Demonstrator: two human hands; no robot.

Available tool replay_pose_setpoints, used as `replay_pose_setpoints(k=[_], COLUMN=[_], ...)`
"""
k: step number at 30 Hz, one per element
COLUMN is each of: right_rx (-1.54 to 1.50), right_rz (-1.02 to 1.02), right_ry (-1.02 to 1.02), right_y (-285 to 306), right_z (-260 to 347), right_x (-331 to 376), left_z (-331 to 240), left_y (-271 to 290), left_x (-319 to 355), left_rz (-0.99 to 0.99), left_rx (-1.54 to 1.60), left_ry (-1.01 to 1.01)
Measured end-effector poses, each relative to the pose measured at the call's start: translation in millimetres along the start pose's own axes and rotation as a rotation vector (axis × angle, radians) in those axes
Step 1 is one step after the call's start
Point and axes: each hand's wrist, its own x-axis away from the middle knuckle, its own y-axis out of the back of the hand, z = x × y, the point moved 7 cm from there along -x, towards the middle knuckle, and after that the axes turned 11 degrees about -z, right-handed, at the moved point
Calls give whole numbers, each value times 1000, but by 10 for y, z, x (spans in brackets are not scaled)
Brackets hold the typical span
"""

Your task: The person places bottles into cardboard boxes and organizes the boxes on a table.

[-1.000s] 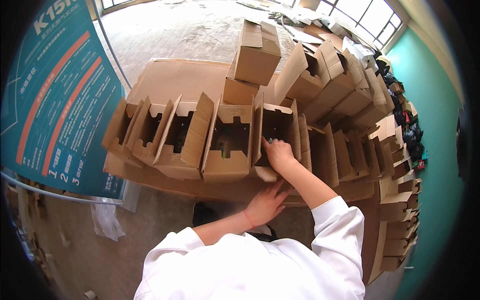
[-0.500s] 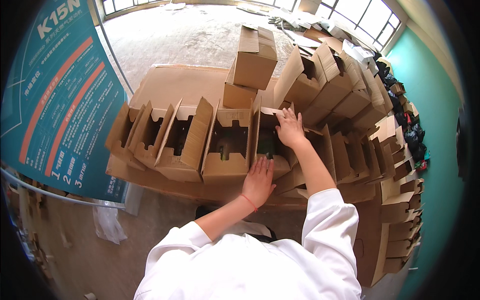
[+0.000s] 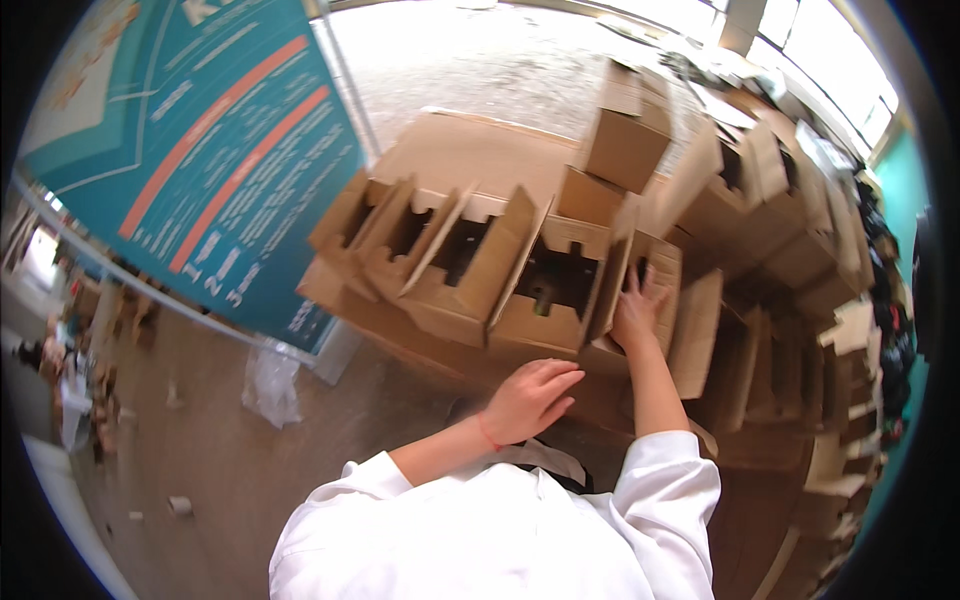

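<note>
My right hand (image 3: 638, 308) lies with fingers spread on the top of a brown cardboard box (image 3: 664, 262) in the row. A tall flap stands upright at that box's left side. Another raised flap (image 3: 697, 335) is just right of my right wrist. My left hand (image 3: 535, 400) is in front of the row, near the lower front of the neighbouring open box (image 3: 537, 335). Its fingers are stretched out toward the right and hold nothing. Something dark sits inside that open box, with a small greenish patch showing.
More open boxes (image 3: 440, 300) line the table (image 3: 470, 150) to the left and right. Two stacked boxes (image 3: 628, 140) stand behind. A teal banner (image 3: 220, 170) rises at the left, with a clear plastic bag (image 3: 272, 385) on the floor below it.
The view has turned, shifting the scene rightward and tilting it. My left hand has come off the box front. The top of the box at my right hand, open before, now looks covered by a flap.
</note>
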Motion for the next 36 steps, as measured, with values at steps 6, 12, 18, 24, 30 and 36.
replay_pose_setpoints(k=[6,12,18,24,30,36], right_rx=[-867,-1003,-1023,-767,-739,-572], right_rz=[-213,-339,-413,-475,-488,-408], right_ry=[-257,-309,-421,-518,-695,-706], right_y=[486,978,1249,1372,1402,1414], right_z=[-186,17,585,1012,1166,1249], right_x=[-157,99,300,371,448,388], left_z=[896,2272,2881,3486,4362,5294], left_y=[1640,2237,2094,2209,2195,1797], left_x=[642,1306,986,730,4,-827], left_rz=[-718,-1081,-849,-783,-761,-868], left_rx=[-197,329,1000,1082,1111,1190], left_ry=[563,999,1246,1176,1321,1411])
